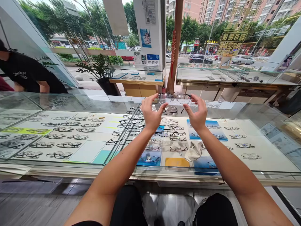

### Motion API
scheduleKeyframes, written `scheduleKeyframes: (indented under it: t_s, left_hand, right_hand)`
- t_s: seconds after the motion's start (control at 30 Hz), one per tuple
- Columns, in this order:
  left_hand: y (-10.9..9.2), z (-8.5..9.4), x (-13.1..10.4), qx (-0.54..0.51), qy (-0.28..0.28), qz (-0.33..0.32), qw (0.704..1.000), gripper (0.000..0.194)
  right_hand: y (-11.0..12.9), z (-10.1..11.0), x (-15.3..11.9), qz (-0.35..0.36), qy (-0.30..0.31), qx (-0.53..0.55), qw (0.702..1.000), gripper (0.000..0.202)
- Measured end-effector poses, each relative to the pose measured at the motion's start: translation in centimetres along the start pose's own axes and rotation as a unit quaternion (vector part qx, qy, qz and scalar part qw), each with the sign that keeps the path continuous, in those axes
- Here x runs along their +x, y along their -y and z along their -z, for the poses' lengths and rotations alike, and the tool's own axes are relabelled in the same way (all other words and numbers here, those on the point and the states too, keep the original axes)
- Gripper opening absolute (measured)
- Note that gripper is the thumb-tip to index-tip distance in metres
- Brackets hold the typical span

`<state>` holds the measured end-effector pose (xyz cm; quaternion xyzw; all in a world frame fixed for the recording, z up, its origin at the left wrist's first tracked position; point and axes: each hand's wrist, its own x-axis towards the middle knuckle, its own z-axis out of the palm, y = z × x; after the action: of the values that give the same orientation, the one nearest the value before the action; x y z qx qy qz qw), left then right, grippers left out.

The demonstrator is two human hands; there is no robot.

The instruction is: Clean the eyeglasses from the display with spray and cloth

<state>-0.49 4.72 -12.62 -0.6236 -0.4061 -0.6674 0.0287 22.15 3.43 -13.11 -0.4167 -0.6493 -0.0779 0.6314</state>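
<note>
Both my hands hold up a pair of dark-rimmed eyeglasses (174,98) above the glass counter. My left hand (151,113) pinches the left end of the frame between thumb and fingers. At the right end, my right hand (197,113) grips the frame the same way. Below them, a crumpled pale cloth (194,151) lies on the counter top. A row of several dark glasses (130,125) stretches over the glass to the left of my forearms. A small white bottle (154,108) is partly hidden behind my left hand.
The long glass display counter (98,169) holds several rows of eyeglasses on white and blue panels. A person in a black shirt (30,70) leans at the far left. Beyond stand a potted plant (103,75), a wooden post (175,47) and further display cases (211,78).
</note>
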Motion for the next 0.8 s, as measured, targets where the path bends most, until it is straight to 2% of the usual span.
scheduleKeyframes:
  t_s: [0.27, 0.8]
  left_hand:
    - [0.32, -0.05, 0.02, -0.012, 0.017, 0.016, 1.0, 0.06]
    - [0.0, 0.0, 0.04, -0.016, 0.018, 0.024, 0.999, 0.06]
  right_hand:
    - [-0.19, 0.09, 0.02, 0.027, -0.004, -0.031, 0.999, 0.055]
    - [-0.08, 0.1, 0.09, 0.001, 0.008, -0.02, 1.0, 0.058]
